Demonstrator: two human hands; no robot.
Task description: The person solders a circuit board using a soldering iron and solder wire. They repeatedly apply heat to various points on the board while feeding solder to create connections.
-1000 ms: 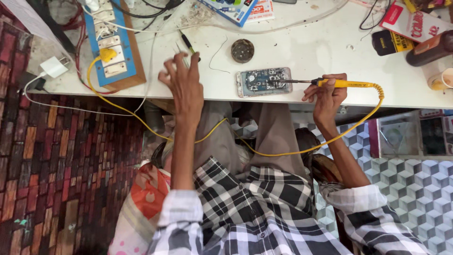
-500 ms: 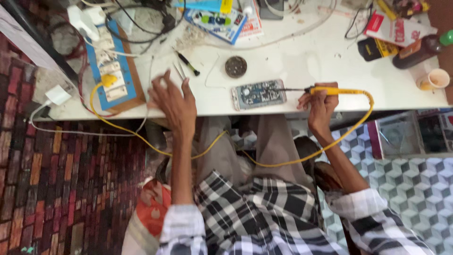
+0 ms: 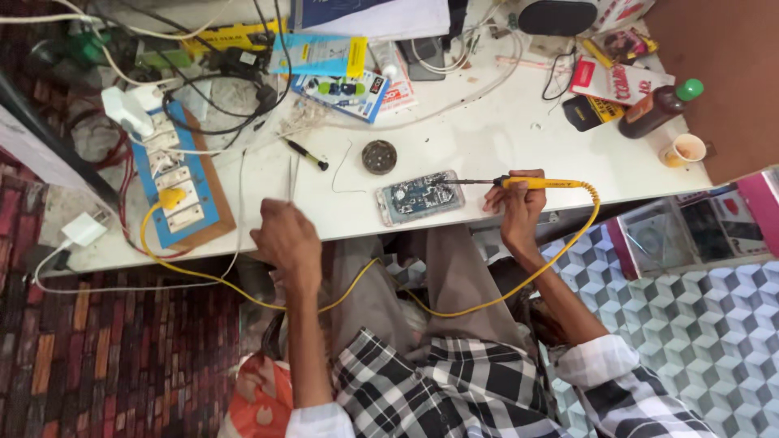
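Right hand (image 3: 514, 209) closed around the yellow handle of a soldering iron (image 3: 542, 183); grip full and firm, fingers wrapped under, thumb on top. The iron lies nearly level across the desk (image 3: 503, 138), long axis running left-right, tip toward the opened phone (image 3: 419, 195) and meeting the phone's right edge. Whether the tip touches the board cannot be told at this size. Its yellow cord (image 3: 519, 284) leaves the rear of the handle, right of the phone, loops down below the desk edge and runs to a plug on the blue switchboard (image 3: 174, 186), well left of the phone.

The phone lies back-off, circuit side up, near the front edge of the desk, long axis also left-right with a slight tilt.

Left hand (image 3: 286, 237) is left of the phone, at the desk edge, fingers curled loosely over the near ends of a pair of tweezers (image 3: 292, 177); whether it has closed on them cannot be told.

A small round tin (image 3: 379, 156) sits just behind the phone; a small screwdriver (image 3: 307, 153) lies left of the tin.

Judgement: the step in hand is soldering at the phone's right end. The next move calls for a steady tip and for the left hand to bring the tweezers over to the board.
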